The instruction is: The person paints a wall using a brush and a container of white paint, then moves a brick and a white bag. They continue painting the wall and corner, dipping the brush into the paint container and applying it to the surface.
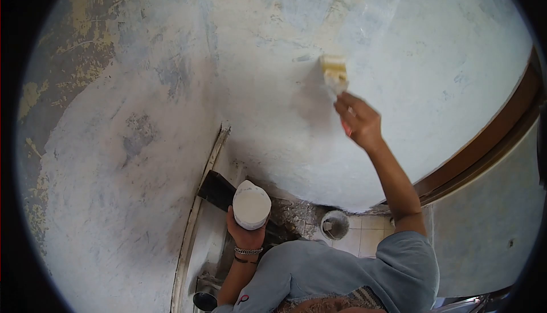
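Observation:
My right hand [360, 121] is closed around the handle of a paintbrush [334, 71], its arm stretched up and forward. The wide bristles lie at the patchy white wall [273, 102], and a bit of red shows by my fingers. Lower down, my left hand [245, 234] grips a tub of white paint [252, 203] from beneath and the side, with its round opening facing up. White fills the view inside the tub's rim. A chain bracelet and a dark band circle my left wrist.
Peeling yellow and grey patches [85, 33] mark the wall at the left. A pale edge strip [196, 210] runs beside a dark board [216, 190]. Below, a bucket [334, 224] stands on the floor near pale tiles [367, 234]. Brown wooden trim [478, 139] curves along the right.

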The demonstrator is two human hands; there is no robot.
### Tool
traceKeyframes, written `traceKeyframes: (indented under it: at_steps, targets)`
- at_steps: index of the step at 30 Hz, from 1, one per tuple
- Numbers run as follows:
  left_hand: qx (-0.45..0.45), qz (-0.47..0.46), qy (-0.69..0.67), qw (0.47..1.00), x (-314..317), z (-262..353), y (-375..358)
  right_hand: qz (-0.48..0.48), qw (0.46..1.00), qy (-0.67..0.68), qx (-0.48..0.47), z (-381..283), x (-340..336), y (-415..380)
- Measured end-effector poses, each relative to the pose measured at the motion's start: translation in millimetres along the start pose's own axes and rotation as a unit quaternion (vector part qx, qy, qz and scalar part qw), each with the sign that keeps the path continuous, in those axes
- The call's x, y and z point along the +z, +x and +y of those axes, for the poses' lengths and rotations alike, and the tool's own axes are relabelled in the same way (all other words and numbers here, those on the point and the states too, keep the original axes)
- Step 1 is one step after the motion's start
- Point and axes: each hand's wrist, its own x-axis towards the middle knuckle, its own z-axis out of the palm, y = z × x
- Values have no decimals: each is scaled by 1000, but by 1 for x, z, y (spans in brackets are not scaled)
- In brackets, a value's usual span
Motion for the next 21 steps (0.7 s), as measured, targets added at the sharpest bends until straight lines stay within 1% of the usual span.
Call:
traceKeyframes:
  at_steps: [1,5,7,9,10,11,12,13,14,15,17,19,20,21]
  targets:
    - [2,0,0,1000,0,1,0,-26,1000,0,-6,-4,8,-20]
    - [1,-10,-22,1000,-6,5,1,-122,989,67,57,-34,29,-91]
    - [7,-9,-19,1000,-8,6,2,-174,975,102,93,-42,33,-90]
    - [11,1,-8,1000,-7,7,2,-218,955,142,144,-43,36,-69]
    - [12,-5,-7,1000,-7,6,3,-180,960,160,145,-35,41,-50]
    - [11,-10,-6,1000,-8,6,5,-124,971,178,105,-23,47,-28]
    - [10,-15,-4,1000,-10,6,6,-75,980,165,84,-15,46,3]
    - [11,-11,0,1000,-10,5,4,-58,980,170,80,-6,41,35]
    - [11,-10,4,1000,-10,5,3,-65,980,159,103,-4,28,68]
    - [10,-10,-3,1000,-10,4,2,-56,985,133,89,1,20,95]
    - [9,-16,-28,999,-16,2,-2,-12,991,98,87,-7,-6,140]
    - [10,-49,-60,997,-8,1,1,103,993,42,29,0,-18,164]
    - [9,-43,-57,997,-13,0,3,155,988,16,4,0,-23,166]
    - [14,-47,-47,998,-12,-1,6,145,989,4,10,3,-21,164]
